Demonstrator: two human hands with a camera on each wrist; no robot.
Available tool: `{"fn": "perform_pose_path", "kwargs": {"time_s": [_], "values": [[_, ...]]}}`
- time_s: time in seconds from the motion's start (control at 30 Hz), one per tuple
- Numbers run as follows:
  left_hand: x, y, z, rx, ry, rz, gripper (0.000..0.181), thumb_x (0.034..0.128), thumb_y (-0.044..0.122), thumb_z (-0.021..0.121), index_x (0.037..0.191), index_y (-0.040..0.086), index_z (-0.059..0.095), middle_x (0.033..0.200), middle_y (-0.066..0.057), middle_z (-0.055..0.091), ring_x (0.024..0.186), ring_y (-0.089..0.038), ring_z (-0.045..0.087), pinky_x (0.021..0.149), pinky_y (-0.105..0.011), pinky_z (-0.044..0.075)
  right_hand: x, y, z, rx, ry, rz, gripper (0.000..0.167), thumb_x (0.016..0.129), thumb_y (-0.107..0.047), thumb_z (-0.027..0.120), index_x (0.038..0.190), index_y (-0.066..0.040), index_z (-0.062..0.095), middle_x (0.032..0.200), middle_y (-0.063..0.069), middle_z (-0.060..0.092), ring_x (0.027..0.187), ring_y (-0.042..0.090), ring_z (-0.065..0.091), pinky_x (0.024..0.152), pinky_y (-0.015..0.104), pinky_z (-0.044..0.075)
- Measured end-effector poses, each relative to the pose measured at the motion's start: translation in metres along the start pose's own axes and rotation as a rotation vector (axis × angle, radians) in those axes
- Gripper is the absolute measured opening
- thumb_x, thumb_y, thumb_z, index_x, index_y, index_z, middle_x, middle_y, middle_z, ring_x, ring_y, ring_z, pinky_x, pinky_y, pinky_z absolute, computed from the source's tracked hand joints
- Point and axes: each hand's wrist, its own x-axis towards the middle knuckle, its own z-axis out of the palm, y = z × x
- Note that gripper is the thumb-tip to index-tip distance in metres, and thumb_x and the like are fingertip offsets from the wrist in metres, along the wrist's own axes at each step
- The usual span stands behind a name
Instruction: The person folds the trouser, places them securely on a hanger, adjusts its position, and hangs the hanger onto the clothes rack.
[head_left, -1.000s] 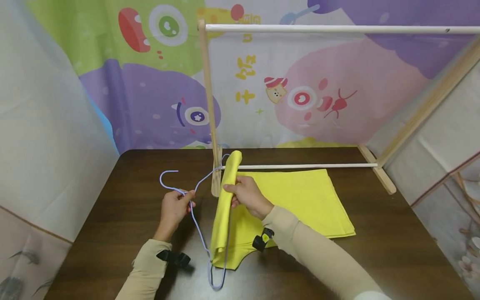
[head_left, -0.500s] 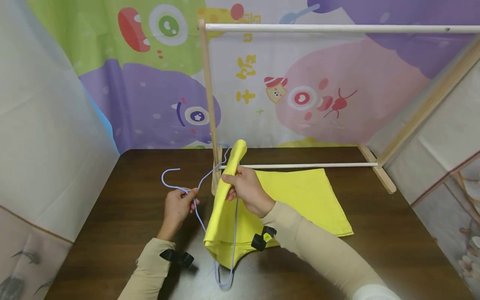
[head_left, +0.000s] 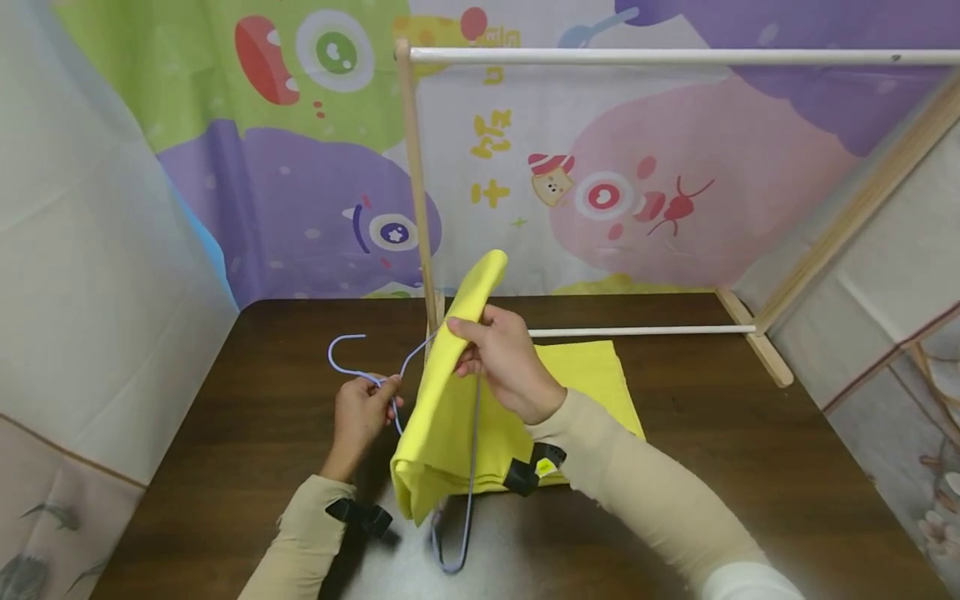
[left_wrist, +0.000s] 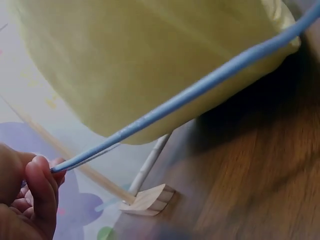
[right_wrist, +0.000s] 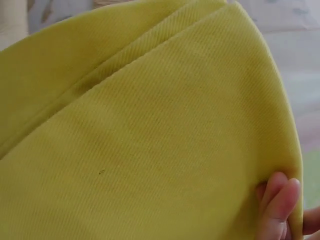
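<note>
My left hand (head_left: 362, 418) pinches a lavender-blue wire hanger (left_wrist: 185, 96) at the neck just below its hook, which points up and left in the head view. A folded yellow garment (head_left: 429, 408) passes through the hanger's frame; its kind is unclear. My right hand (head_left: 512, 360) grips the folded upper edge, thumb on the near face and fingers behind. That edge is raised and leans right, covering part of the hanger's wire. The other end of the garment lies flat on the table. In the right wrist view, fingertips (right_wrist: 282, 200) press the layered twill cloth.
Behind the hands stands a wooden rack with a white top bar (head_left: 675, 57) and a white lower bar (head_left: 637, 332). Its left foot is close to the raised cloth. A dark wooden table (head_left: 225, 467) spreads below, with a printed curtain (head_left: 300, 183) behind.
My right hand has moved up and slightly right, lifting the folded edge higher. The flat end has slid left across the table. The left hand has shifted slightly right with the hanger.
</note>
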Motion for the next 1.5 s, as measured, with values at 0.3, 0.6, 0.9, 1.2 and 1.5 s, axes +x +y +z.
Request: {"fn": "perform_pose_path", "kwargs": {"time_s": [0.3, 0.6, 0.9, 1.2, 1.5], "values": [[0.003, -0.001, -0.003, -0.025, 0.018, 0.002, 0.022, 0.0937, 0.010, 0.062, 0.085, -0.010, 0.065, 0.058, -0.011, 0.063, 0.038, -0.003, 0.046, 0.039, -0.017, 0.038, 0.018, -0.026, -0.045, 0.004, -0.029, 0.077, 0.025, 0.098, -0.006, 0.055, 0.117, 0.009, 0.051, 0.076, 0.007, 0.068, 0.057, 0.011, 0.063, 0.049, 0.020, 0.046], [0.004, -0.006, -0.003, -0.079, 0.025, -0.017, 0.025, 0.0930, 0.009, 0.062, 0.086, -0.015, 0.065, 0.057, -0.011, 0.062, 0.038, -0.003, 0.045, 0.038, -0.018, 0.038, 0.022, -0.042, -0.107, -0.199, -0.066, 0.105, 0.016, 0.099, -0.013, 0.057, 0.087, -0.005, 0.049, 0.064, -0.001, 0.053, 0.053, 0.011, 0.055, 0.052, 0.023, 0.044], [0.006, -0.006, -0.005, -0.168, 0.031, -0.056, 0.026, 0.0944, 0.008, 0.061, 0.088, -0.016, 0.064, 0.054, 0.003, 0.059, 0.040, -0.003, 0.045, 0.038, -0.018, 0.039, 0.020, -0.036, -0.166, -0.385, -0.006, 0.085, 0.036, 0.095, -0.017, 0.064, 0.070, -0.008, 0.041, 0.056, -0.002, 0.042, 0.048, 0.012, 0.052, 0.045, 0.025, 0.040], [0.004, -0.007, -0.007, -0.246, 0.035, -0.105, 0.025, 0.0952, 0.008, 0.062, 0.089, -0.016, 0.064, 0.054, 0.003, 0.059, 0.041, -0.003, 0.046, 0.039, -0.017, 0.039, 0.022, -0.014, -0.207, -0.517, 0.033, 0.194, 0.026, 0.094, -0.021, 0.067, 0.088, -0.001, 0.052, 0.071, 0.003, 0.063, 0.058, 0.017, 0.062, 0.050, 0.030, 0.047], [0.004, -0.007, -0.001, -0.297, 0.071, -0.103, 0.024, 0.0950, 0.009, 0.063, 0.088, -0.014, 0.063, 0.054, 0.004, 0.059, 0.041, -0.003, 0.046, 0.039, -0.017, 0.038, 0.023, 0.013, -0.232, -0.606, 0.003, 0.209, 0.027, 0.094, -0.021, 0.066, 0.079, -0.005, 0.050, 0.067, 0.001, 0.057, 0.056, 0.015, 0.051, 0.052, 0.029, 0.042]]}}
